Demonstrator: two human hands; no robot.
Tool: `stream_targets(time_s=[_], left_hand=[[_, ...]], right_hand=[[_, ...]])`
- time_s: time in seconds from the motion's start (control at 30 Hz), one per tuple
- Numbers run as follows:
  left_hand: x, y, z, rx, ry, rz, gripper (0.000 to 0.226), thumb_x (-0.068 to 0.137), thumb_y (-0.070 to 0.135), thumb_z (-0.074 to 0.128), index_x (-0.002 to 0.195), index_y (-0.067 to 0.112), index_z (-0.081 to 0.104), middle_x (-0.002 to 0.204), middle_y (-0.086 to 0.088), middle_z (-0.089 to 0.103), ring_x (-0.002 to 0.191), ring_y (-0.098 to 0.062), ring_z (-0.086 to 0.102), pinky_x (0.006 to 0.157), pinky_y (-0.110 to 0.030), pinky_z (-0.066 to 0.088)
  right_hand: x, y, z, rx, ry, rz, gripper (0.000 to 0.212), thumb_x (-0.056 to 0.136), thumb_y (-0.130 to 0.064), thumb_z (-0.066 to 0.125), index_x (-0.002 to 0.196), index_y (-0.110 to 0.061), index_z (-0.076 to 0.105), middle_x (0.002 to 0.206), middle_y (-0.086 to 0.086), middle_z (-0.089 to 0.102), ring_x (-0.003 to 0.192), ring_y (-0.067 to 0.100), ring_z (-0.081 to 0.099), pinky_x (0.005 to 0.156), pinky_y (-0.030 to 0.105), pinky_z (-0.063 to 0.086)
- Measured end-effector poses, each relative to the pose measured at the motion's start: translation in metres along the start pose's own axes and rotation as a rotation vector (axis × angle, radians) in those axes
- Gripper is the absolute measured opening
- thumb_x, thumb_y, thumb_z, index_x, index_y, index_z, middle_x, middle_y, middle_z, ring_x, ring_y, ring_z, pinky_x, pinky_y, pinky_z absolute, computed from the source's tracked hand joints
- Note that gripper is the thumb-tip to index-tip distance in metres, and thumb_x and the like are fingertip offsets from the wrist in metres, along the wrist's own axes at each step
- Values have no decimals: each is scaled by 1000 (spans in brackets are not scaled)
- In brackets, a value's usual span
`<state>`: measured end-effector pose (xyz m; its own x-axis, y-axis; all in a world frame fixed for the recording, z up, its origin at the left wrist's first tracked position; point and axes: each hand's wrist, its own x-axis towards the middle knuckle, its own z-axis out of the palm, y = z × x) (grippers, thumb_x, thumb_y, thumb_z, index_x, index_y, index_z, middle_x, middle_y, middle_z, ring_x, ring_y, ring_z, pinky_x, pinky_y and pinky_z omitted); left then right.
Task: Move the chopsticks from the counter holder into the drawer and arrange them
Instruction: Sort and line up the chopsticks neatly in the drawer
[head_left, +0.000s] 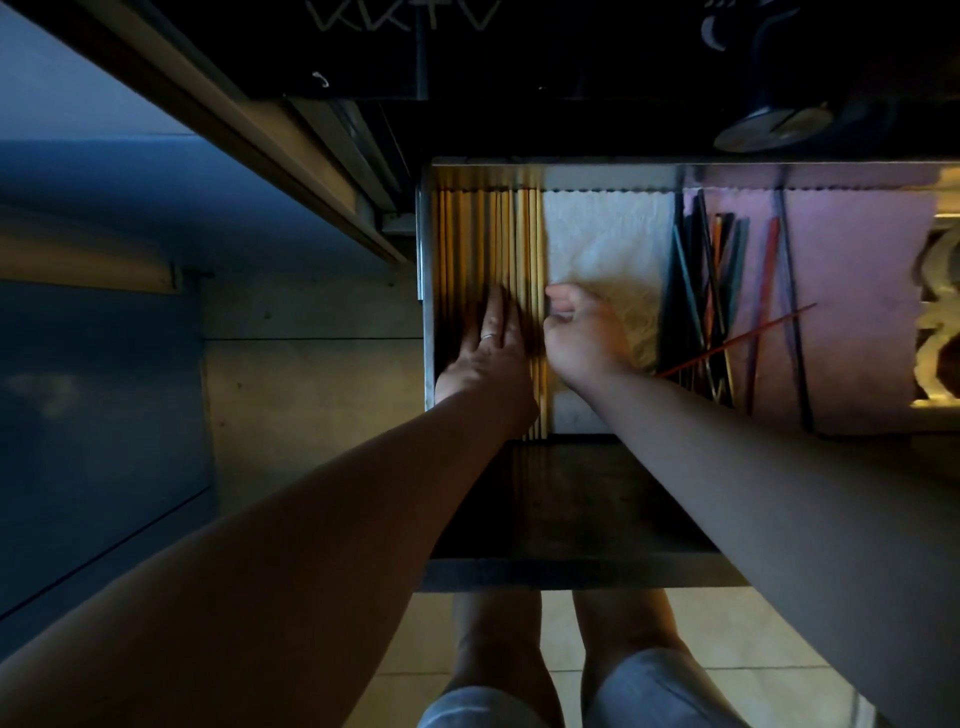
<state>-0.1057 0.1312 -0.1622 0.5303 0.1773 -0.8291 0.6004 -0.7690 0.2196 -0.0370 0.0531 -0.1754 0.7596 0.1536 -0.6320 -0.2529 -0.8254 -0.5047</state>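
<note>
An open metal drawer (571, 566) lies below me. Along its left side, several pale wooden chopsticks (483, 234) lie side by side in a neat row, pointing away from me. My left hand (491, 348), with a ring on one finger, rests flat on top of this row, fingers together. Just to its right, my right hand (582, 338) has its fingers curled against the right edge of the row; whether it pinches a chopstick I cannot tell. Dark and coloured chopsticks (706, 291) lie loosely on the right, and one red chopstick (737, 340) lies slanted across them.
A white paper towel (602, 244) lines the drawer's middle and a pink liner (857, 291) its right part. The dark counter edge (571, 124) overhangs the drawer's far end. My legs (561, 665) stand on pale floor tiles below the drawer front. A cabinet face is on the left.
</note>
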Motion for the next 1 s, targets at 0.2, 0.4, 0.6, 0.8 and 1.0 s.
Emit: stream_targets(time_s=[0.2,0.4,0.6,0.8,1.0], left_hand=[[1,1,0,85,72,85,102,89,20,59,151,28,-22,150,12,-44,147,-18,-22,113,-49,27],[3,1,-1,88,34,55,103,87,18,59,150,33,-22,148,15,-46,146,-16,-23,111,-51,28],[3,-5,3,62,86,79,99,90,16,53,149,30,-24,148,13,-47,145,-15,-24,115,-51,24],[-1,0,-4,17,50,30,97,90,14,54,151,28,-20,150,14,-43,147,-14,-19,116,-49,24],[-17,-1,-13,392,73,50,91,93,27,53,153,14,-14,163,-4,-19,149,-23,-17,118,-45,-6]], right_hand=[[0,0,-4,21,-25,3,39,94,-10,46,131,-20,56,129,2,60,117,17,56,89,19,37],[3,3,-8,48,-44,21,36,94,-12,49,127,-23,58,126,-1,62,113,14,57,85,20,38],[7,6,-8,49,-52,13,33,94,-13,49,123,-24,59,124,-4,63,108,10,57,81,20,37],[6,6,-8,24,-66,-40,36,93,-12,52,128,-22,57,127,1,61,113,15,57,82,20,39],[5,-7,-5,-116,-31,-227,29,93,-19,58,121,-19,66,122,3,66,109,18,61,89,24,48]])
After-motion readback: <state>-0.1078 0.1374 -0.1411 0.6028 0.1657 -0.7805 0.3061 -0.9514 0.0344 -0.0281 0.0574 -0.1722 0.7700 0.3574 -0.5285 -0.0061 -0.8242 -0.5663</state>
